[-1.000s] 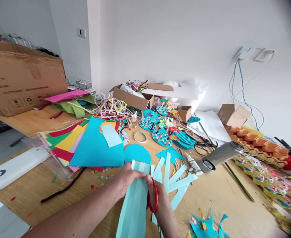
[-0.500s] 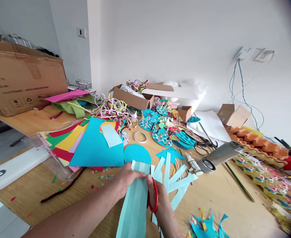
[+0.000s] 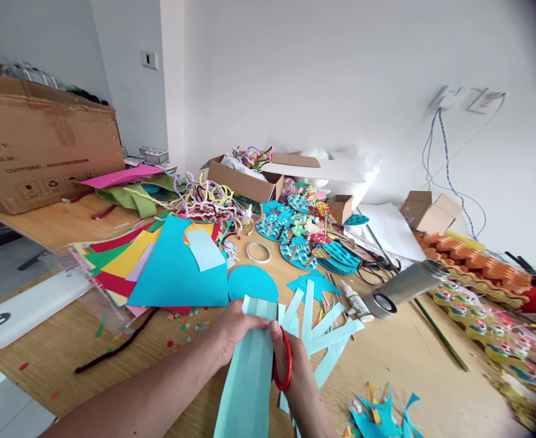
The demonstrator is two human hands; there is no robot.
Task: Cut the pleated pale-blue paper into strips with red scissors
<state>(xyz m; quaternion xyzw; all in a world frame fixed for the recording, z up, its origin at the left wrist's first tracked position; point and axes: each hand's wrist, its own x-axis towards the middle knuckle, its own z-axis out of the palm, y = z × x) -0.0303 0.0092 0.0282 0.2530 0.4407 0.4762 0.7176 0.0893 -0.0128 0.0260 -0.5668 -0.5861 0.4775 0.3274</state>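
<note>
In the head view, hands and paper had barely shifted from half a second earlier. The left hand [image 3: 235, 325] pinched the far end of a pale aqua sheet [image 3: 248, 383], which was creased lengthwise and held just nearer than a blue disc [image 3: 252, 282]. The right hand [image 3: 299, 359] was curled round red-handled scissors [image 3: 288, 365] at the sheet's right edge, beside cut strips [image 3: 308, 310].

Bright diffuse light, soft shadows, stretched edges, dark blurred right-hand corners
</note>
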